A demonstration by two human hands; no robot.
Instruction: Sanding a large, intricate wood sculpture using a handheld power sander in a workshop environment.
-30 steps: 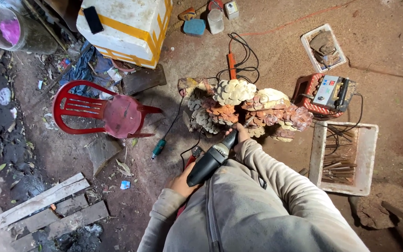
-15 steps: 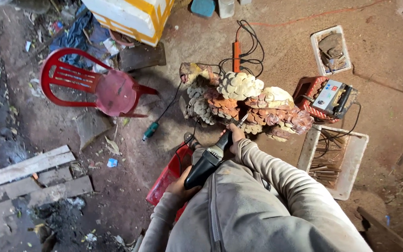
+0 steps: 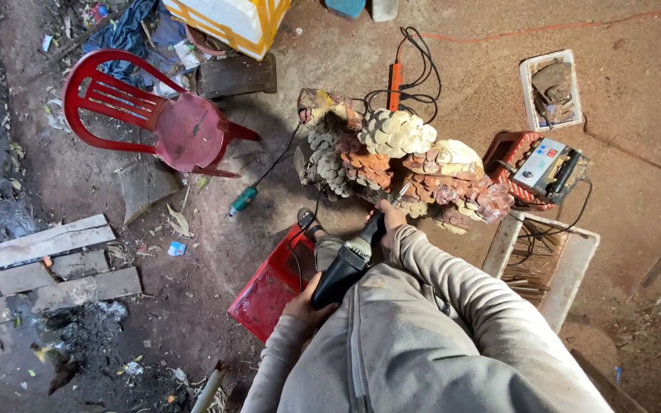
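A black and grey power tool (image 3: 350,260) points up at a carved wooden piece (image 3: 399,164) covered in scale-like shapes, standing on the dirt floor. My right hand (image 3: 390,218) grips the tool's front end, close to the carving's lower edge. My left hand (image 3: 304,306) holds the tool's rear handle near my grey jacket. The tool's tip touches or nearly touches the carving; I cannot tell which.
A red plastic chair (image 3: 154,115) stands at the upper left. A flat red object (image 3: 269,287) lies under the tool. A red box-shaped machine (image 3: 541,164), two white trays (image 3: 583,268) (image 3: 551,88), cables (image 3: 415,73), planks (image 3: 36,264) and a yellow-banded white box (image 3: 231,19) surround the spot.
The view has shifted down and right, so the chair, box and planks have slid up in the picture. More of the flat red object shows. Both hands keep their grip on the tool.
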